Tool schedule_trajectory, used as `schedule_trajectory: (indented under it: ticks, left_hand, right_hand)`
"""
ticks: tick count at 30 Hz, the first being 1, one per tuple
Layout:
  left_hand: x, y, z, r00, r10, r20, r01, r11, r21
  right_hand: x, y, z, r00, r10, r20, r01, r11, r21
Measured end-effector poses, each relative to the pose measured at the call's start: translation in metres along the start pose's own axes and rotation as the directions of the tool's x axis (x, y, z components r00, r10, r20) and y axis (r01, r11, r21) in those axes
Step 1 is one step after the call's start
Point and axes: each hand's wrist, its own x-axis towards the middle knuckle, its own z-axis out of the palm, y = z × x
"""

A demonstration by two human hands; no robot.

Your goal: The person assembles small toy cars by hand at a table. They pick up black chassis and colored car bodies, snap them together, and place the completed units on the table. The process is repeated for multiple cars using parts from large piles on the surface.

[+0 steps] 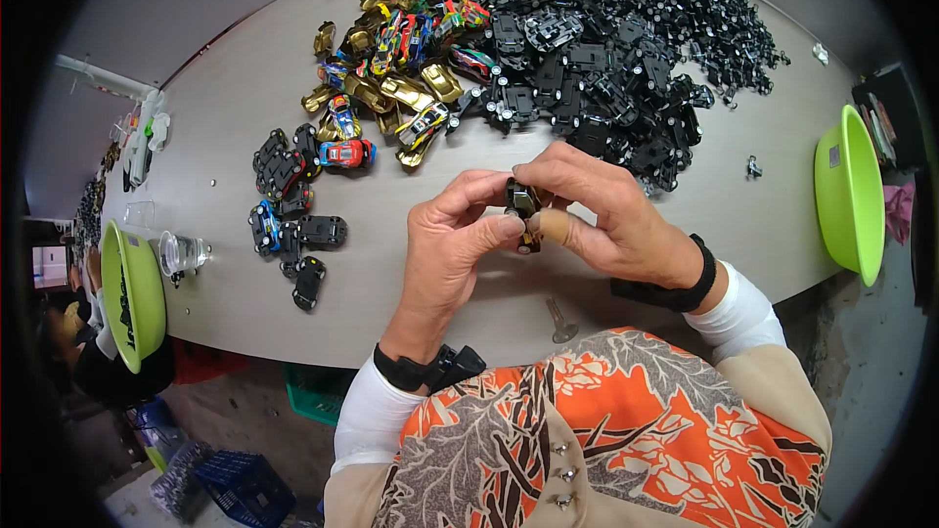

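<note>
Between both hands I hold a small toy car (523,198), dark with some gold at its near end. My left hand (440,249) pinches it from the left, thumb along its side. My right hand (611,215) grips it from the right, fingers over the far end and a bandage-coloured wrap on the thumb. The fingers hide much of the car. Left of my hands lies a group of toy cars (323,231), several with black undersides up. Beyond them is a heap of gold and multicoloured car bodies (406,88), beside a pile of black car bases (577,88).
Small dark parts (685,10) spread across the far right. A metal key-shaped piece (559,321) lies near the front edge. Green basins stand at the left (147,298) and right (849,196). A clear cup (184,252) sits by the left basin. Another person (88,332) is at far left.
</note>
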Motion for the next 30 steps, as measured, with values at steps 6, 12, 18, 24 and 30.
schedule_trajectory:
  ticks: [6,12,18,24,30]
  left_hand:
    - [-0.005,0.0,0.007,0.989,0.133,0.072,-0.15,0.905,0.398]
    - [-0.006,-0.001,0.009,0.982,0.106,0.155,-0.171,0.849,0.5]
    - [-0.008,-0.004,-0.003,0.997,-0.054,0.046,0.035,0.941,0.337]
    - [-0.009,-0.003,0.007,0.998,0.051,0.039,-0.058,0.976,0.211]
    - [-0.01,-0.003,0.008,0.997,0.072,0.028,-0.077,0.95,0.303]
  right_hand:
    - [-0.003,0.003,0.002,0.993,0.118,-0.026,-0.117,0.992,0.056]
    - [-0.006,0.01,0.0,0.987,0.145,-0.066,-0.14,0.988,0.07]
    - [-0.004,0.015,-0.006,0.999,0.045,-0.023,-0.04,0.987,0.153]
    - [-0.009,0.015,-0.003,0.959,0.262,0.106,-0.278,0.806,0.523]
    - [-0.009,0.012,-0.002,0.98,0.177,0.086,-0.196,0.915,0.352]
